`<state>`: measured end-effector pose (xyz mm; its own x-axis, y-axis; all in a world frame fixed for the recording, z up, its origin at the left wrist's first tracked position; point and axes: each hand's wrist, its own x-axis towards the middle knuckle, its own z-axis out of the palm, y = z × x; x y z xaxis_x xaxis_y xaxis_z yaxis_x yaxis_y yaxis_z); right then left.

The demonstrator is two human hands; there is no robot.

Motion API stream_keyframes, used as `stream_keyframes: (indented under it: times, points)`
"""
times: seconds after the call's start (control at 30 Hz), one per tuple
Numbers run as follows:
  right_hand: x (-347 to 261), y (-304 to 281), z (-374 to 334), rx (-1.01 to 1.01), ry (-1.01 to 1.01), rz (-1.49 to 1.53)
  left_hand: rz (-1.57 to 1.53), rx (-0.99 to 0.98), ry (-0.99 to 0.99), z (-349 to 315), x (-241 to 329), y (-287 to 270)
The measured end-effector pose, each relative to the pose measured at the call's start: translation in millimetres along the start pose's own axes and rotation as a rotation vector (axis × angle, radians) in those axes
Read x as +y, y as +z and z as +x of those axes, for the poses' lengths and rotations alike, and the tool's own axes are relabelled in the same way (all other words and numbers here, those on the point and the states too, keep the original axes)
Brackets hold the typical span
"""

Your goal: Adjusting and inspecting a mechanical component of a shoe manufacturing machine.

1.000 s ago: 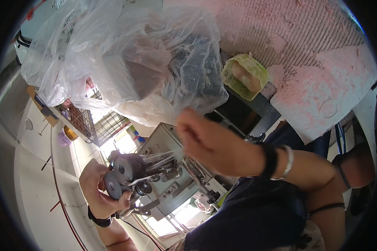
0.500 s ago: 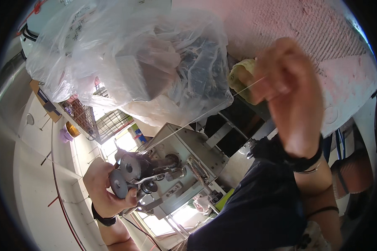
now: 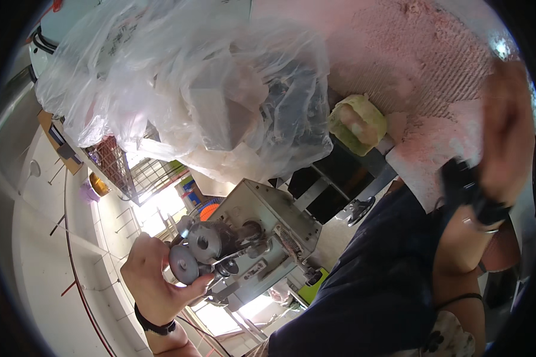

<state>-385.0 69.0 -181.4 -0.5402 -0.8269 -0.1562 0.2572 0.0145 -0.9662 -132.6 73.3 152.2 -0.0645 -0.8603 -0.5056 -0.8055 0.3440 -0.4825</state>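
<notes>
My left hand [image 3: 155, 275] is closed around the edge of a grey metal wheel [image 3: 184, 265] on a machine, thumb at its lower side and fingers curled behind. A second grey wheel [image 3: 204, 241] sits just above it, and a small dark knob [image 3: 227, 269] stands close to the thumb. Both wheels belong to a green-grey metal machine [image 3: 262, 208] at the centre. At the far right, my right hand [image 3: 506, 134] is smeared by motion near a pink-dusted ridged surface, and its fingers cannot be made out. No cord shows in it.
A heap of clear plastic bags [image 3: 220, 101] fills the upper left and middle. Beside it lies a yellow-green hollow roll or cup [image 3: 358, 125] against the pink-dusted ridged surface [image 3: 411, 65]. A wire basket [image 3: 110, 163] stands at left, and a purple-and-gold bowl [image 3: 95, 187] lies below it.
My right hand has moved right, away from the yellow-green piece. The thin cord stretched between it and the wheels no longer shows. My left hand stays on the wheel.
</notes>
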Motion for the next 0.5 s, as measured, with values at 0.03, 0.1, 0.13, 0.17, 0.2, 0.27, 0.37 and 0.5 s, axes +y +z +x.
stream_keyframes:
  times: [0.03,0.1,0.13,0.17,0.2,0.27,0.37,0.5]
  points:
    - [6,17,-19,-0.105,0.152,0.241,0.045,-0.012,-0.002,1,1,-1]
    - [14,66,-60,-0.398,0.448,0.956,0.051,-0.045,-0.011,3,4,-4]
    - [11,82,-81,-0.572,0.548,1.004,0.039,-0.081,-0.043,4,5,-4]
    - [9,86,-96,-0.944,0.706,0.648,0.066,-0.093,-0.028,5,5,-4]
    - [5,103,-114,-0.968,0.594,0.614,0.046,-0.086,-0.016,6,4,-4]
    - [-3,123,-136,-1.007,0.452,0.588,0.029,-0.084,-0.009,5,3,-4]
    - [-10,135,-157,-1.075,0.268,0.520,0.030,-0.121,-0.026,-1,-1,-5]
    - [-18,135,-167,-1.132,0.222,0.369,-0.027,-0.122,-0.053,-19,-1,-6]
